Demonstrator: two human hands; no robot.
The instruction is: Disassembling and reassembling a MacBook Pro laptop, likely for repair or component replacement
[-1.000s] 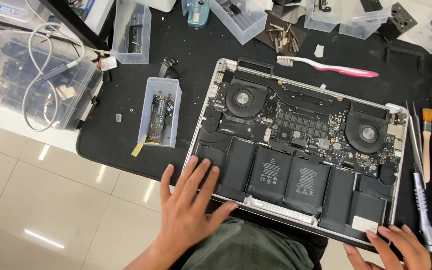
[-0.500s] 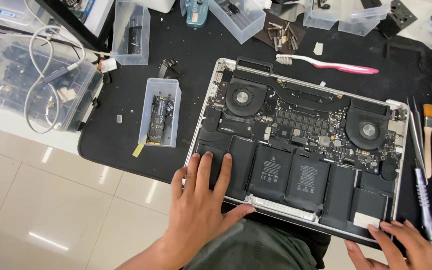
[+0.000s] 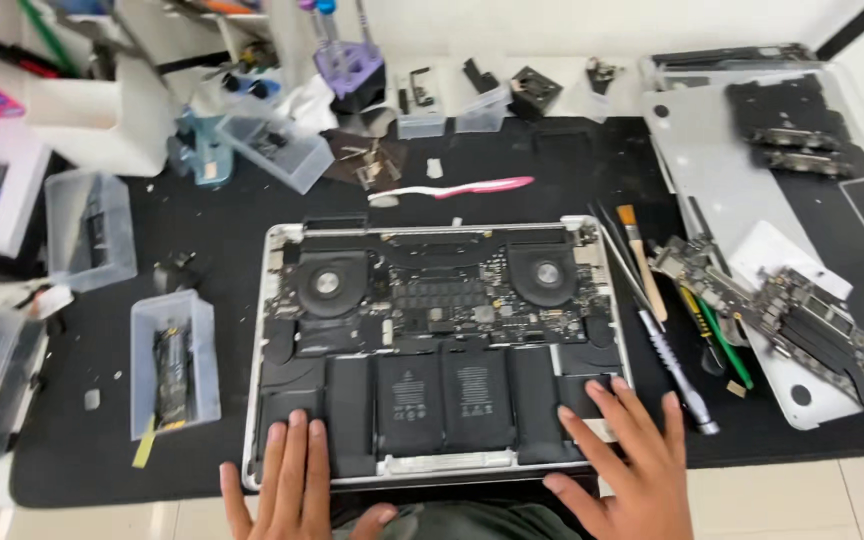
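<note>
I see the opened laptop (image 3: 432, 350) mid worktop (image 3: 572, 170), btwn both hands. Left hand (image 3: 292, 485) flat, fingers spread, on near-left battery corner; right hand (image 3: 632, 470) flat on near-right edge, gripping nothing.

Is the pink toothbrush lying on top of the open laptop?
No, the pink toothbrush lies on the black mat behind the open laptop, clear of its far edge.

One camera only, worn on the head — it looks steeply down from close above the opened laptop (image 3: 432, 350) on the black mat (image 3: 552, 170), facing the far wall.
</note>
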